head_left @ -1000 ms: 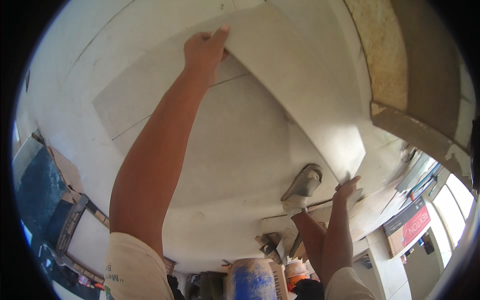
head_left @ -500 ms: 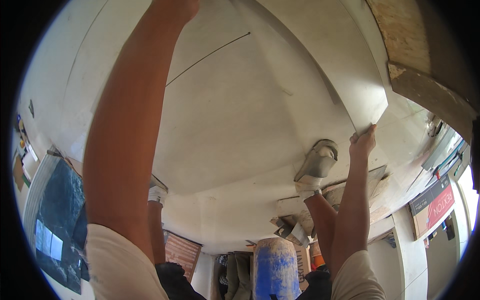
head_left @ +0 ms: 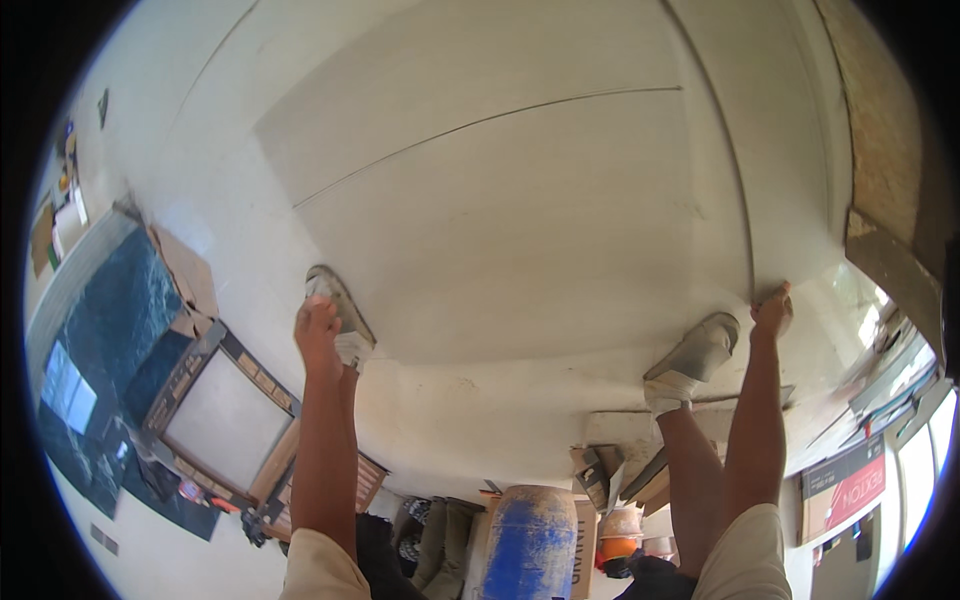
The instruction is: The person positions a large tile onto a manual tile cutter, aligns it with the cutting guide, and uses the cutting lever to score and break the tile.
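A large pale grey tile (head_left: 520, 220) lies low over the white floor (head_left: 480, 420), with a thin line running across its face. My right hand (head_left: 772, 308) grips the tile's near right corner, just beside my right shoe (head_left: 695, 352). My left hand (head_left: 318, 330) is down with curled fingers by my left shoe (head_left: 338, 305), close to the tile's near left edge. Whether it holds the edge is hidden. Both forearms come up from the lower edge.
A dark marbled slab (head_left: 125, 325) and a framed pale panel (head_left: 225, 420) lean at the left. A blue barrel (head_left: 530, 545), an orange hard hat (head_left: 620, 522) and cardboard pieces (head_left: 600, 465) sit behind me. A red box (head_left: 845, 485) stands at the right, and a rough board (head_left: 880, 130) lies at the upper right.
The tile has come down from a tilt to nearly flat. My left hand left the tile's far edge and dropped beside my left shoe. My right hand stays on the corner.
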The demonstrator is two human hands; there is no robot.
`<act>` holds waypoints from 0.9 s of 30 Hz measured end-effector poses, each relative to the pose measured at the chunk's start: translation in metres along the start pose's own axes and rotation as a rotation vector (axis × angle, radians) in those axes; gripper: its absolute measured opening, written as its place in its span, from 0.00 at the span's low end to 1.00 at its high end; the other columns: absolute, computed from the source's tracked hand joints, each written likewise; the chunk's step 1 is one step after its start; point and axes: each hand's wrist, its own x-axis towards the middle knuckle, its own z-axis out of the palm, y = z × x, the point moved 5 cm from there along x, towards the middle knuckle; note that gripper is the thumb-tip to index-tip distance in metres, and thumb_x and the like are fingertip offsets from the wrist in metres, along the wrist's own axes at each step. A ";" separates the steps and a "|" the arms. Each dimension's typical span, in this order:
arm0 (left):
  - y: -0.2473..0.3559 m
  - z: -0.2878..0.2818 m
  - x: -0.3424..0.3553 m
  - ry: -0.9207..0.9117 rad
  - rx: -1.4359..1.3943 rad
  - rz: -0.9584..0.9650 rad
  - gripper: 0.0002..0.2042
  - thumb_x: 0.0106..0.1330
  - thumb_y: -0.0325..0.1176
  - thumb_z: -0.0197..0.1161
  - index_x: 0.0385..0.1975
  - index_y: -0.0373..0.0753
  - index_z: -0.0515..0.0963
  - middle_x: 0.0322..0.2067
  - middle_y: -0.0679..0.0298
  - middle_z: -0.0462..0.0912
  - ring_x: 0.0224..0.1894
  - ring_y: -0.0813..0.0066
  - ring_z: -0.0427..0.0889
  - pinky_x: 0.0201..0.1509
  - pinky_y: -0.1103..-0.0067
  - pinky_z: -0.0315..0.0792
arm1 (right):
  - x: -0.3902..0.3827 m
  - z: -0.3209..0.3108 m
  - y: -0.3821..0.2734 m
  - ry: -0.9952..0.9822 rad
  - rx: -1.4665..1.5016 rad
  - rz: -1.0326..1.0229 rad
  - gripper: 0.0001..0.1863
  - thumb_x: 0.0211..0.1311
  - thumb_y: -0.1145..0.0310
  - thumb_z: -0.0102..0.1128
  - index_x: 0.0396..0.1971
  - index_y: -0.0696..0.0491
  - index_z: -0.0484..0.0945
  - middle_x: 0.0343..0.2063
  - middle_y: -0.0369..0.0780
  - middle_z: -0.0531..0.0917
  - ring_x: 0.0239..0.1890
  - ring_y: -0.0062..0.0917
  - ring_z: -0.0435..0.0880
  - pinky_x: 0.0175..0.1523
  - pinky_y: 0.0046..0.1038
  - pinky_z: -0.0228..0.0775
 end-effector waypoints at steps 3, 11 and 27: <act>-0.035 -0.006 0.032 -0.056 -0.018 -0.055 0.18 0.64 0.43 0.60 0.46 0.36 0.74 0.39 0.68 0.76 0.41 0.81 0.73 0.43 0.83 0.67 | 0.024 -0.007 0.002 -0.054 -0.376 -0.061 0.31 0.67 0.44 0.41 0.41 0.60 0.77 0.39 0.49 0.80 0.37 0.38 0.82 0.33 0.36 0.74; -0.052 0.016 0.077 0.104 0.680 0.201 0.29 0.64 0.47 0.57 0.52 0.23 0.69 0.46 0.44 0.74 0.51 0.52 0.72 0.56 0.68 0.66 | -0.111 0.053 -0.011 -0.088 -0.482 -0.753 0.29 0.66 0.47 0.41 0.48 0.59 0.74 0.44 0.52 0.79 0.49 0.45 0.76 0.52 0.43 0.65; -0.057 0.042 0.062 0.215 0.672 0.240 0.35 0.61 0.52 0.60 0.50 0.19 0.68 0.52 0.39 0.69 0.57 0.45 0.67 0.62 0.65 0.62 | -0.192 0.079 -0.054 -0.160 -0.633 -0.502 0.34 0.64 0.41 0.39 0.27 0.62 0.77 0.27 0.53 0.78 0.34 0.45 0.76 0.42 0.42 0.63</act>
